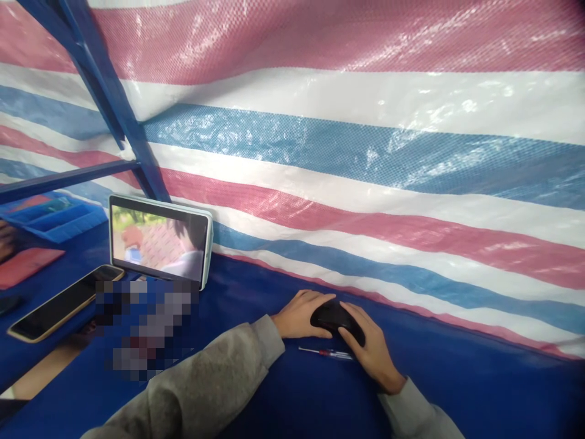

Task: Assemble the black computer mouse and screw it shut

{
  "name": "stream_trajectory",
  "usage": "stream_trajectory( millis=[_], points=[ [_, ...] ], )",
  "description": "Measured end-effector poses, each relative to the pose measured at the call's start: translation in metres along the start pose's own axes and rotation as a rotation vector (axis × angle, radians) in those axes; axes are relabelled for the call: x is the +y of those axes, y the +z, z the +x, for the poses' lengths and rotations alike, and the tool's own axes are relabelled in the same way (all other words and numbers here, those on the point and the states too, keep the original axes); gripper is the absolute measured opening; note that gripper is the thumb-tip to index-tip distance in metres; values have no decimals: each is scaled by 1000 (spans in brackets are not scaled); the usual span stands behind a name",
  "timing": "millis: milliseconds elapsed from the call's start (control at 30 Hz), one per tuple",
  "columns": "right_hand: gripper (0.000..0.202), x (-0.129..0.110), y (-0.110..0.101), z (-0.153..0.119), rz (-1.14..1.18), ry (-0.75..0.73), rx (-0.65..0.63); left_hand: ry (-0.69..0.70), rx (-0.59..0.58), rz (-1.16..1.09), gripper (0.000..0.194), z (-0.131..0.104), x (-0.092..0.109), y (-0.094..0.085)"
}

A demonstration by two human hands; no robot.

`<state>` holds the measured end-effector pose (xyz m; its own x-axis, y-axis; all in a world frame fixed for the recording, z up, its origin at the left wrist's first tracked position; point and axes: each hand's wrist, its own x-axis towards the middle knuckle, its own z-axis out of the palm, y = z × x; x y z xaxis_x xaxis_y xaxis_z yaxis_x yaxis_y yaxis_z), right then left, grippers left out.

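A black computer mouse (333, 316) is on the blue table, between my two hands. My left hand (299, 316) grips its left end, with the thumb along the near edge and the fingers over the far side. On its right end my right hand (373, 349) is closed, thumb on the near side and fingers behind. Just in front of the mouse lies a small screwdriver (325, 353) with a thin metal shaft and a clear handle with red; its right end reaches close to my right hand. The mouse's underside is hidden.
A propped device with a lit screen (158, 239) stands at the left. Beside it lie a phone (64, 303) and a red flat item (30, 267). A blue compartment tray (68, 222) sits farther back, with part of another person's hand (6, 239) nearby. Striped sheeting (365, 171) hangs behind the table.
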<state>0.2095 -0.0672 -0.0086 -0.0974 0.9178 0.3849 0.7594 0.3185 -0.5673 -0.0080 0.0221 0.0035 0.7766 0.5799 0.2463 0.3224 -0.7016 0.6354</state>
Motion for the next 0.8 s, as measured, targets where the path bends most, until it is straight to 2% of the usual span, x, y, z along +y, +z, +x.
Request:
stream_trajectory(
  millis=[100, 300, 533, 800],
  points=[
    [44, -3, 0, 2, 26, 46, 51, -22, 42, -14, 71, -1, 2, -1],
    [46, 1, 4, 5, 62, 144, 133, -104, 212, -22, 40, -1, -1, 2],
    [53, 5, 5, 5, 39, 238, 159, -161, 311, -18, 36, 1, -3, 2],
    [43, 6, 6, 5, 11, 101, 170, -233, 370, 21, 37, 3, -4, 2]
  ],
)
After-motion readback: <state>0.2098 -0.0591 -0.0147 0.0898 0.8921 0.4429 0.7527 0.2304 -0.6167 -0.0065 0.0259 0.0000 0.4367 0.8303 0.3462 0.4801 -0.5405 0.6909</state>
